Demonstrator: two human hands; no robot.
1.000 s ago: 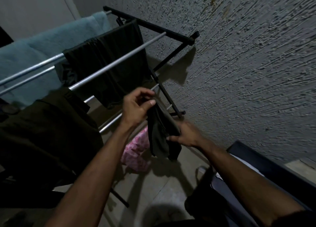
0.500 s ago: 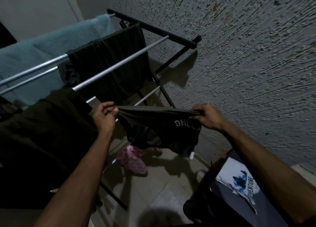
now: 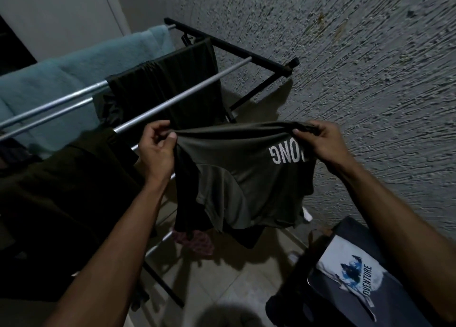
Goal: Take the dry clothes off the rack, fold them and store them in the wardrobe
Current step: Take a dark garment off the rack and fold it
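Head view: an olive shirt (image 3: 244, 178) with white lettering is held stretched out in mid-air, in front of the drying rack (image 3: 187, 85) and above the tiled floor (image 3: 229, 289). Its upper edge is pinched at 9 o'clock by the left hand (image 3: 158, 146) and at 3 o'clock by the right hand (image 3: 320, 141), fingers curled over the fabric. On the rack, a teal towel (image 3: 74, 72) is draped at 10 o'clock and a dark garment (image 3: 170, 87) at 11 o'clock. A printed shirt (image 3: 350, 272) is seen lying at 5 o'clock, beside the textured wall (image 3: 357, 67).
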